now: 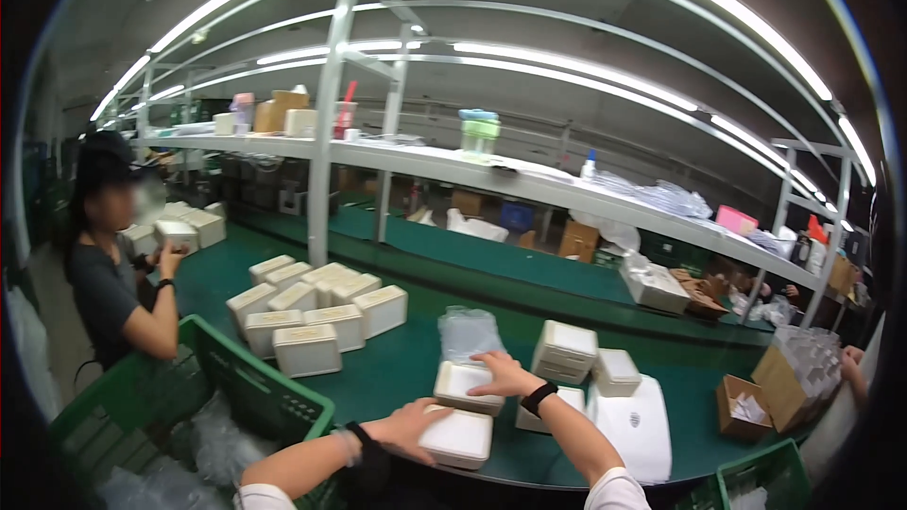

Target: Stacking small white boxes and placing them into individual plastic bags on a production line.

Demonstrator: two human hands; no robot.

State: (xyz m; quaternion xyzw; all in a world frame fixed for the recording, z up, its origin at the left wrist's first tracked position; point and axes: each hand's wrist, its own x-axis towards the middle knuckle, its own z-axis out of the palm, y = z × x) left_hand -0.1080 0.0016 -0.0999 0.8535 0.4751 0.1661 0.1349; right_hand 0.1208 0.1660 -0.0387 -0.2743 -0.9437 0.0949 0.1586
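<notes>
Both forearms reach in from the near edge over a green workbench (383,382), where we see a pair of bare hands on two white boxes. The left hand (404,427), its arm angled in from the near left, lies open across the left side of the near white box (458,442), fingers spread. The right hand (503,377), wrist banded in black, stretches far and left, open, fingers laid over the top of the far white box (455,382); how firmly either hand presses, we cannot fairly tell from this angle. The two boxes sit one just beyond the other, with a clear plastic bag (470,331) behind them. To the right we find stacked white boxes (565,351); to the far left, a cluster of white boxes (307,347) stands beyond a green crate (300,404), near a co-worker (106,269) in a dark cap.
</notes>
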